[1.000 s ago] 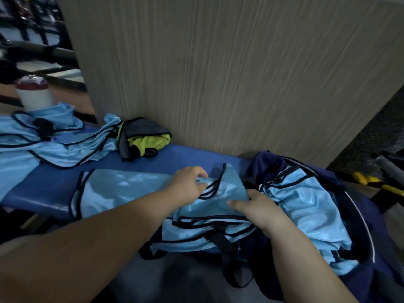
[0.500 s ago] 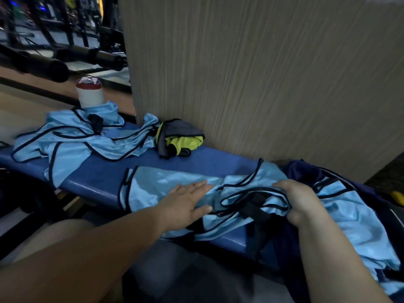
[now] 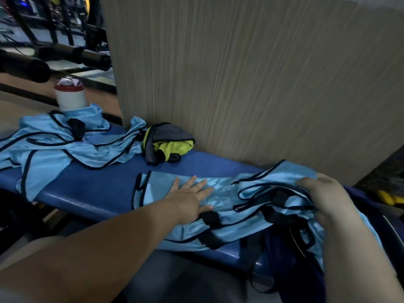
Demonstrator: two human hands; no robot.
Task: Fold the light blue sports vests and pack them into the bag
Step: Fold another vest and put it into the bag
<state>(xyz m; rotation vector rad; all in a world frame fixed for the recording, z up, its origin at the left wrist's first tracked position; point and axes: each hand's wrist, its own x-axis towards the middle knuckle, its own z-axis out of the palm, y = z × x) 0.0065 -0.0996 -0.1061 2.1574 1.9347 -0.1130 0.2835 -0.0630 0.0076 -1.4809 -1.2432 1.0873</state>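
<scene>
A light blue vest with black trim [image 3: 161, 182] lies stretched along the blue bench [image 3: 91, 189]. My left hand [image 3: 190, 200] presses flat on its middle with straight fingers. My right hand [image 3: 325, 197] grips the vest's bunched right end, where black straps and trim gather. The dark navy bag [image 3: 284, 254] hangs at the bench's right end, below my right hand, mostly hidden by my arm. A loose pile of more light blue vests [image 3: 54, 145] sits at the bench's left end.
A yellow and grey garment [image 3: 168, 143] lies against the wooden panel [image 3: 251, 84] behind the bench. A white cup with a red lid [image 3: 70, 95] stands behind the vest pile. Dark gym bars [image 3: 65, 53] fill the far left. A yellow object [image 3: 389, 197] lies at the right edge.
My left hand let go of the bunched vest and now lies flat on it. My right hand has carried the vest's end to the right. The view has swung left.
</scene>
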